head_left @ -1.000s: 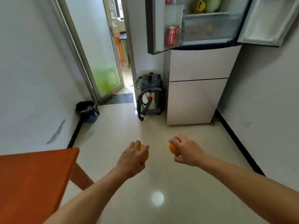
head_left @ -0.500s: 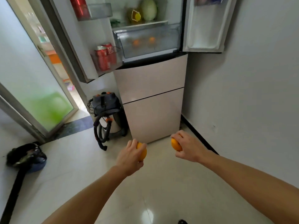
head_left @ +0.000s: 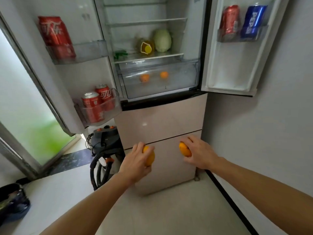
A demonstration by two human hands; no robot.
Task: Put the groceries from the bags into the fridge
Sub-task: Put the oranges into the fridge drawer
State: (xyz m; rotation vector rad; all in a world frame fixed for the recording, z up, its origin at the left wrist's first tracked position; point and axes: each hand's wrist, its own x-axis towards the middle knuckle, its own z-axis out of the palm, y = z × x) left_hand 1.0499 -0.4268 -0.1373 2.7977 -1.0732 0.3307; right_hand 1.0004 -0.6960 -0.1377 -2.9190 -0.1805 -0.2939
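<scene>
Orange peel shows between curled fingers on both sides: the left grip (head_left: 135,164) is wrapped round the left orange (head_left: 149,156), mostly from behind, and the right grip (head_left: 200,154) is clamped on the right orange (head_left: 184,149), fingers over the top and thumb beneath. Both fruits hang in the air in front of the lower panels of the fridge (head_left: 160,119), well below its open upper part. Such fruit is probably light, firm and round, with a slightly waxy skin. A whole-palm hold round the widest part seems safest, since a fingertip pinch could let it roll free and hard squeezing would bruise it. Higher up, in the clear drawer (head_left: 179,80), two drawer oranges (head_left: 144,78) lie apart on its floor, so that is the likely place for these. Whether the drawer stands open enough to reach in is hard to tell. Set down gently, not dropped, they should stay put. A cabbage (head_left: 162,40) stands on the shelf above.
</scene>
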